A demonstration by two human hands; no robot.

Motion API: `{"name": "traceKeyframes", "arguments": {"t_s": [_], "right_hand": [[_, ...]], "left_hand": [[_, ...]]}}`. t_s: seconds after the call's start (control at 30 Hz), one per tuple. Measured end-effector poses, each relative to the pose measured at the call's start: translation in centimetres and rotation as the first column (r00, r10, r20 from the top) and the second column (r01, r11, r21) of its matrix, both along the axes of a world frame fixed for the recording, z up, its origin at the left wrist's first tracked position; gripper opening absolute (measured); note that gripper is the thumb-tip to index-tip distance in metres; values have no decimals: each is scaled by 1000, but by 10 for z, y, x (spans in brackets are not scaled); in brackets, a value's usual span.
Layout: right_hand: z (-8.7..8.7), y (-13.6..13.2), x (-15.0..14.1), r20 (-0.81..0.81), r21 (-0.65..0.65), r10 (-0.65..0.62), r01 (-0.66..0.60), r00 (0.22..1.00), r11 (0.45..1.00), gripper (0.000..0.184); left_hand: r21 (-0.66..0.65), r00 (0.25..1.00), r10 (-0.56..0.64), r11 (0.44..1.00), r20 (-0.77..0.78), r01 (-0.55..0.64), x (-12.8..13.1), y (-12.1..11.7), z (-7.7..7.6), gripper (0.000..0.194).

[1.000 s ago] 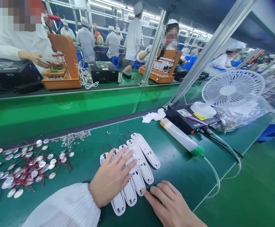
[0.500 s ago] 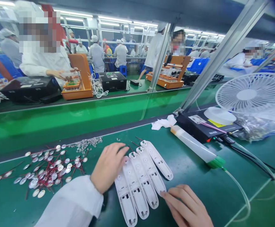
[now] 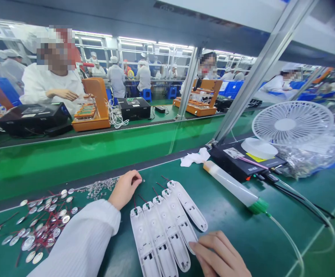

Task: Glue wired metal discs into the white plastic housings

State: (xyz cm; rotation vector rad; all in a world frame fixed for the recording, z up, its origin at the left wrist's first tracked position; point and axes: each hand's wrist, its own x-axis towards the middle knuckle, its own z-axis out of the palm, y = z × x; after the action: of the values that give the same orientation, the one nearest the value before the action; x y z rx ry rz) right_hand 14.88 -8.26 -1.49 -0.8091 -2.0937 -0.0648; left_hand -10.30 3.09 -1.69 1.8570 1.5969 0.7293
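Note:
Five long white plastic housings, among them a left one [image 3: 143, 236] and a right one [image 3: 188, 206], lie fanned side by side, with thin red wires at their far ends. My left hand [image 3: 126, 188] is beyond them, thumb and forefinger closed in a pinch. A tiny clear piece shows right at those fingertips; whether it is gripped is unclear. My right hand [image 3: 220, 254] is closed at the near end of the fourth housing [image 3: 179, 217], its fingertips on the edge. To the left lie a heap of small clear pieces [image 3: 96, 188] and round metal discs with red wires [image 3: 56, 232].
A translucent tube with a green end [image 3: 233, 184] lies right of the housings, its hose running toward me. Behind it stand a black box [image 3: 233, 157] and a white fan [image 3: 292, 123]. White tissue [image 3: 194, 157] lies near the ledge. A co-worker [image 3: 59, 82] sits across the green partition.
My left hand has moved left and away from the housings' far ends, its fingers closing to a pinch beside the tiny clear piece. My right hand stays at the housing. The view has tilted up slightly.

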Motion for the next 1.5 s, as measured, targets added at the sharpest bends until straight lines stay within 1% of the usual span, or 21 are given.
{"name": "traceKeyframes", "arguments": {"t_s": [0.1,0.17,0.2,0.23,0.33,0.43,0.6,0.73,0.77,0.8,0.83,0.87,0.93,0.97,1.0,1.03,1.07,1.13,1.23,1.3,1.5], "right_hand": [[11,7,-15,-40,-25,-35,34,999,999,19],[14,11,-27,-36,13,-49,49,998,999,19],[14,13,-32,-29,38,-44,45,999,998,19],[14,15,-37,-23,57,-31,32,999,998,20],[13,16,-43,-16,77,15,-14,1000,997,26],[11,14,-40,2,57,29,-29,1000,998,31],[13,4,-33,62,28,19,-21,998,999,28],[11,-6,-26,54,5,70,-70,996,998,22],[10,-8,-23,61,-12,85,-84,994,996,21],[9,-9,-18,72,-41,100,-98,992,994,21],[7,-10,-11,79,-69,111,-105,991,992,21],[6,-9,-3,83,-93,102,-94,991,991,21],[3,-6,15,84,-113,25,-16,996,993,18],[2,-4,24,89,-112,-26,36,996,993,16],[0,-2,31,101,-110,-71,82,992,991,14],[-2,0,38,115,-105,-102,115,988,988,14],[-4,1,42,134,-98,-111,124,985,987,14],[-10,1,43,176,-85,-85,101,981,991,17],[-17,-3,35,222,-65,-41,57,974,996,21],[-22,-5,29,243,-57,-33,48,970,997,23],[-28,-2,26,329,-71,-35,62,944,996,29]], "left_hand": [[-131,972,-93,984,214,123,20,-34,23,8],[-193,939,-138,959,316,205,35,-57,34,11],[-240,913,-128,942,389,234,41,-66,37,13],[-305,877,-81,919,473,249,45,-73,38,15],[-437,811,49,861,583,262,51,-83,36,21],[-501,786,105,819,610,280,50,-87,31,27],[-561,726,151,744,671,364,53,-94,24,34],[-599,735,136,685,664,414,62,-103,20,35],[-608,756,109,673,646,422,63,-106,19,33],[-608,793,57,677,606,415,64,-108,19,29],[-583,842,-22,711,539,392,63,-110,19,24],[-519,890,-120,775,439,361,62,-111,20,19],[-257,949,-279,916,149,309,57,-111,20,18],[-95,950,-313,945,-3,312,54,-109,20,24],[47,935,-327,941,-137,336,52,-106,19,31],[155,910,-331,914,-251,375,52,-103,18,36],[223,875,-332,878,-353,423,53,-100,17,38],[283,788,-342,799,-513,531,59,-93,12,39],[298,690,-357,709,-629,639,71,-86,4,36],[296,666,-357,690,-655,661,77,-83,-1,36],[241,647,-370,714,-667,658,76,-79,-11,35]]}}
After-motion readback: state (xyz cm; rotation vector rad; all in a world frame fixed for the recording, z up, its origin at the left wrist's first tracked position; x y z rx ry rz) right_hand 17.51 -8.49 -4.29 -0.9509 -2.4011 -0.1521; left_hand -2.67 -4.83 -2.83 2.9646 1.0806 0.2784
